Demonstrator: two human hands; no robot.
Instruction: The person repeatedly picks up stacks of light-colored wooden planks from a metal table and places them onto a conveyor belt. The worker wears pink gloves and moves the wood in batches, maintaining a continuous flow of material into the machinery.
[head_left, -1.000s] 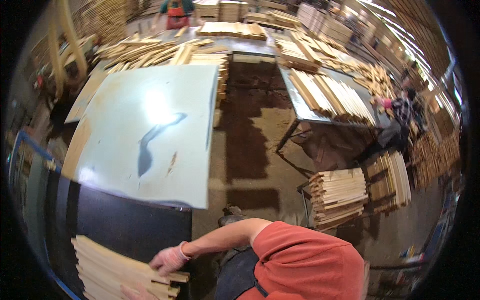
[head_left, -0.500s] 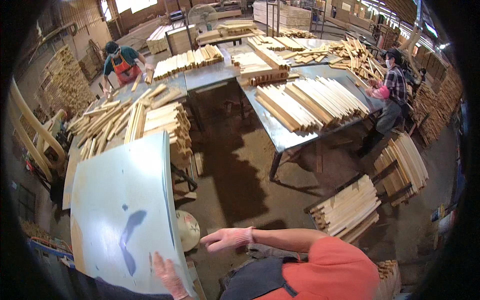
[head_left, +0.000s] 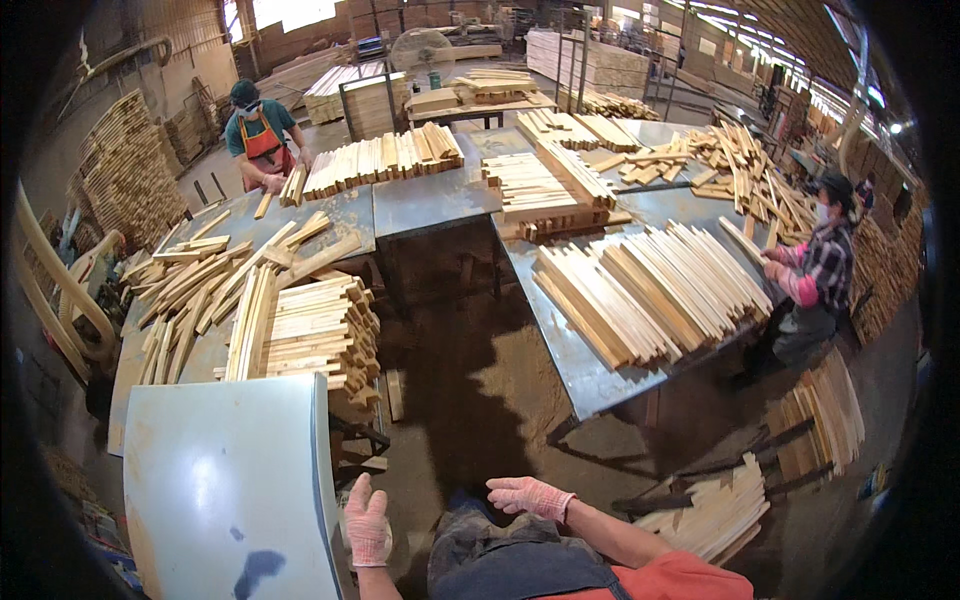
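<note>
My left hand (head_left: 367, 522), in a pale pink knit glove, is raised beside the edge of a light blue-grey metal surface (head_left: 225, 450). Its fingers are stretched out and nothing is in them. In front of my dark apron (head_left: 510, 565) is my right hand (head_left: 530, 496), gloved alike, its fingers extended leftward and holding nothing. Beyond the metal surface, a stack of wooden strips (head_left: 320, 325) rests on the left table. Rows of more wooden strips (head_left: 655, 290) cover the right table.
A co-worker in an orange apron (head_left: 265, 140) handles strips at the far left. Another in a checked shirt (head_left: 825, 255) holds a strip at the right. Stacked strips (head_left: 705, 510) stand low at my right. A brown floor gap (head_left: 460, 400) lies between the tables.
My left hand has lifted away from the metal surface to its right edge. My right hand has moved right and slightly down. The view has shifted, and both co-workers have moved their hands.
</note>
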